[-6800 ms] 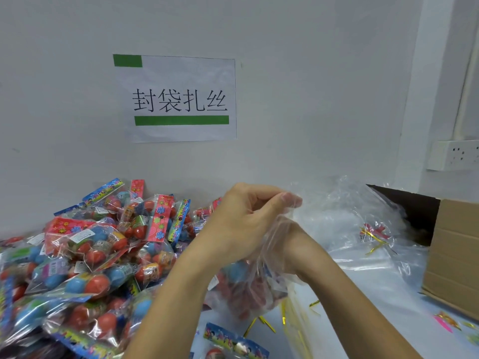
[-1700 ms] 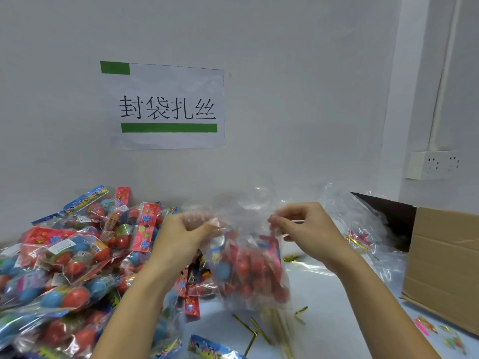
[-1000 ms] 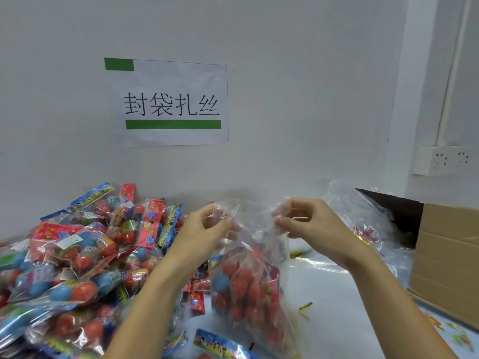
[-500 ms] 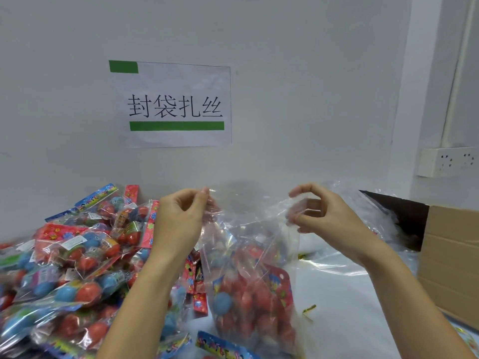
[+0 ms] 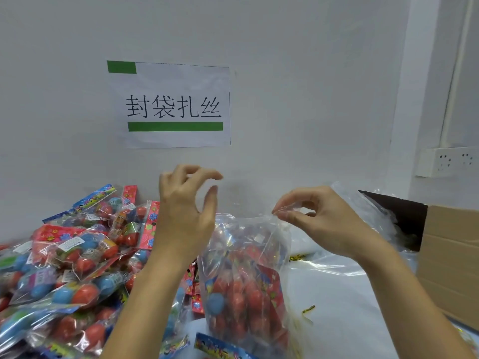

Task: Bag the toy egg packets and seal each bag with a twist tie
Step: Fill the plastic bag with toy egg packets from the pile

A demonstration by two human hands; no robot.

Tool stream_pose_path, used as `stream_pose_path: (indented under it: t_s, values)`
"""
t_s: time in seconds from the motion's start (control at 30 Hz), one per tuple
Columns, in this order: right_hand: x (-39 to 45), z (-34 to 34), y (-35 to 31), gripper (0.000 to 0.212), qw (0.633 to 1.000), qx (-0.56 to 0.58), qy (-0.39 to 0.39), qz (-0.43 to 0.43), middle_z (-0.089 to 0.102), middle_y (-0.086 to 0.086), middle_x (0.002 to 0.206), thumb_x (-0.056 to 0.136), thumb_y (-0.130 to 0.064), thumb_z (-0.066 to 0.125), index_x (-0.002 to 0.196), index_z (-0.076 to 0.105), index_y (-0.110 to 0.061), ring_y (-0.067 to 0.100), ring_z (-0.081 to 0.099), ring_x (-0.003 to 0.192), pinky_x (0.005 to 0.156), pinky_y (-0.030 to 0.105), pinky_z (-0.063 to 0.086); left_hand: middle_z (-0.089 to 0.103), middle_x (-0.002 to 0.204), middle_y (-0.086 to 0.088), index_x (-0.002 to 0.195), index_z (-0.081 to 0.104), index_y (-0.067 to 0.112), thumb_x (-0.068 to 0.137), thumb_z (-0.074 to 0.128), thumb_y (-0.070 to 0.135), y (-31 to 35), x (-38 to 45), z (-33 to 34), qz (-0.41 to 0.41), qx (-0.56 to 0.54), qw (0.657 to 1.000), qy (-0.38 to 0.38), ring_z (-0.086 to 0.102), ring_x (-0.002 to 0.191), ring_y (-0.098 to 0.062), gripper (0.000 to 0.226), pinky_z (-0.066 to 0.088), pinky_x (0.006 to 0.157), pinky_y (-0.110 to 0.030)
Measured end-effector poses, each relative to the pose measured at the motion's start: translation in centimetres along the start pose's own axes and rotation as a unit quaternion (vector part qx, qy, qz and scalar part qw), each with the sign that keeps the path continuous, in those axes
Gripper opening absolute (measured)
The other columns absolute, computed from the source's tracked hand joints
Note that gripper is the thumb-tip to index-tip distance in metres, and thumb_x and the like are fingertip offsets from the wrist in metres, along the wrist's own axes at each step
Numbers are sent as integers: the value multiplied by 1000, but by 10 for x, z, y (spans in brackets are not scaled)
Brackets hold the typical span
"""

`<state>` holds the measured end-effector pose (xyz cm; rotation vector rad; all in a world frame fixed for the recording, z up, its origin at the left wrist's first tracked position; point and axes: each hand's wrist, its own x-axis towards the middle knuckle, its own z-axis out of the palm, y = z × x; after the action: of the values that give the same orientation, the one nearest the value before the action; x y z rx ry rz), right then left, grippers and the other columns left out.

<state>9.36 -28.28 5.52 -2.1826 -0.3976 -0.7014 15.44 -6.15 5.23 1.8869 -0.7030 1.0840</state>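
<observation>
A pale grey wall (image 5: 298, 73) fills the background, with a paper sign (image 5: 176, 104) carrying green bars and black characters taped above the hands. Under them lies a white table (image 5: 350, 307). The right hand (image 5: 318, 218) pinches the top edge of a clear plastic bag (image 5: 248, 268) between thumb and forefinger, holding it upright; the bag, just below and between the two hands, holds red and blue toy egg packets (image 5: 241, 299). The left hand (image 5: 186, 206) is raised beside the bag's mouth, fingers loosely bent and spread, holding nothing. To the left of the left hand a heap of loose packets (image 5: 67, 260) spreads across the table. A gold twist tie (image 5: 307, 309) lies below the right forearm. Beyond the right hand sit crumpled empty bags (image 5: 368, 211) and a cardboard box (image 5: 451, 255); a wall socket (image 5: 448, 161) is above them.
</observation>
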Motion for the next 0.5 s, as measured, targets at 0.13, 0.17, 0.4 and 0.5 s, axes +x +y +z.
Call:
stream_pose_path:
  t_s: [0.13, 0.17, 0.4, 0.5]
  values:
    - [2, 6, -6, 24, 998, 44, 16, -33, 70, -13, 90, 85, -9, 77, 78, 79, -32, 8, 66, 94, 75, 19, 55, 64, 93, 18, 113, 67, 32, 87, 53, 59, 20, -3, -1, 45, -14, 981, -190, 56, 97, -4, 40, 46, 90, -25]
    - [2, 7, -8, 28, 998, 55, 16, -38, 69, -12, 90, 84, -6, 77, 77, 80, -33, 9, 66, 94, 74, 20, 55, 64, 95, 21, 118, 63, 39, 82, 44, 74, 23, -4, -1, 13, -7, 966, -259, 57, 100, -4, 54, 47, 92, -31]
    - [2, 2, -7, 24, 999, 41, 21, -27, 70, -14, 89, 84, -7, 77, 76, 80, -30, 6, 66, 92, 77, 23, 56, 48, 62, 13, 64, 61, 28, 58, 43, 87, 12, -4, -7, -40, 87, 951, -295, 46, 70, 5, 63, 30, 85, -34]
    - [3, -2, -4, 19, 999, 7, 44, 2, 72, -15, 85, 85, -15, 78, 74, 77, -31, 3, 67, 89, 80, 29, 54, 46, 64, 11, 58, 57, 27, 68, 69, 65, 4, 2, -21, -22, 72, 960, -270, 44, 69, 6, 41, 27, 74, -33]
